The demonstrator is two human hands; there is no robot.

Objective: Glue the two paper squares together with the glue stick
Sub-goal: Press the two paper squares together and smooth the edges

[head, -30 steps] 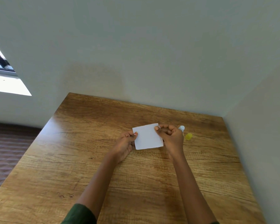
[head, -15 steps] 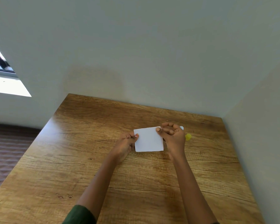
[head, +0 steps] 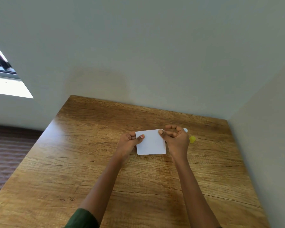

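A white paper square (head: 151,143) is held just above the wooden table (head: 82,162). My left hand (head: 129,142) pinches its left edge, thumb on top. At the upper right corner my right hand (head: 177,139) pinches the paper between thumb and fingers. Only one white face shows; I cannot tell whether a second square lies behind it. A white tip of the glue stick (head: 185,130) pokes out behind my right hand, the rest hidden. A small yellow cap (head: 192,139) lies on the table to the right of that hand.
The table stands in a corner, with walls (head: 155,55) at its far edge and along its right side. A window (head: 2,73) is at the left, and dark patterned floor (head: 8,148) lies beyond the table's left edge.
My right hand has shifted slightly right and up along the paper's top corner, covering more of the glue stick. The paper has turned a little squarer to me.
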